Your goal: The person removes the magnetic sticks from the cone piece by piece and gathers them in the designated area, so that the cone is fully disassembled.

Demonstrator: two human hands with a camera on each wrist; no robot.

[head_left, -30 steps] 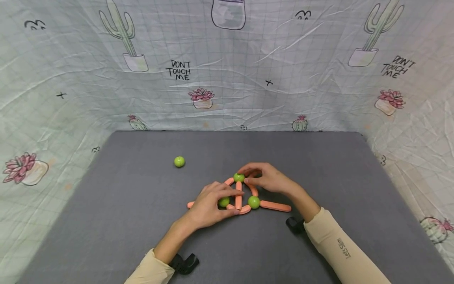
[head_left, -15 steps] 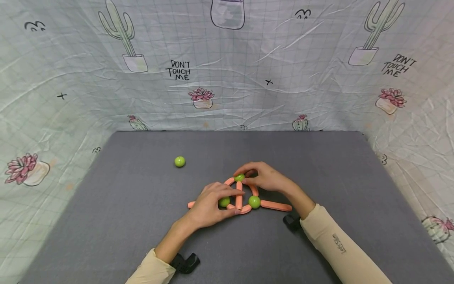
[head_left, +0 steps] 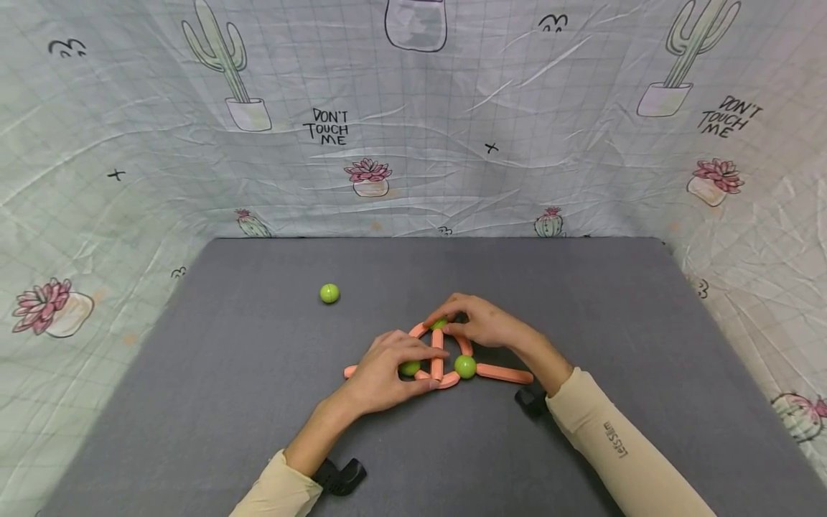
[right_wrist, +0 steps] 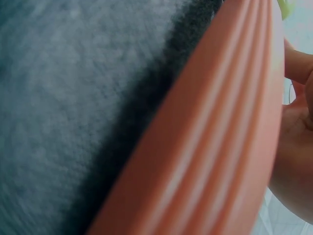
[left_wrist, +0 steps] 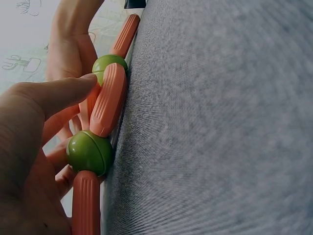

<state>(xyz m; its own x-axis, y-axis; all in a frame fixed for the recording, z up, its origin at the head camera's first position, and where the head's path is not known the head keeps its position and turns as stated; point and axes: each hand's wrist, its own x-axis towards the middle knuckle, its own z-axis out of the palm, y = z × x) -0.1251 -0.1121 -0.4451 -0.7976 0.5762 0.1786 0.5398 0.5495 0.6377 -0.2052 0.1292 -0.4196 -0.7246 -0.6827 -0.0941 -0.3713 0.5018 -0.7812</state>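
Note:
A ring of curved orange rods and green balls lies on the table. My left hand point(head_left: 381, 373) reaches over its left ball point(head_left: 410, 368), index finger and thumb bracketing a straight orange rod point(head_left: 437, 354) that crosses the ring. In the left wrist view, the thumb tip is against the bottom curved rod point(left_wrist: 108, 100). At the top of the ring, my right hand point(head_left: 484, 322) pinches a green ball point(head_left: 439, 324), partly covered by its fingers. From the right ball point(head_left: 465, 367) a straight rod point(head_left: 504, 373) sticks outward; a grooved orange rod point(right_wrist: 210, 132) fills the right wrist view.
A loose green ball point(head_left: 329, 293) sits farther back on the grey table point(head_left: 258, 416), left of the ring. Another straight rod point(head_left: 349, 372) pokes out from behind the left hand. A cactus-print cloth point(head_left: 446, 108) hangs behind the table.
My right hand's fingers have shifted slightly left over the top ball and now cover more of it; the right forearm moved a little left. The left hand stays in place.

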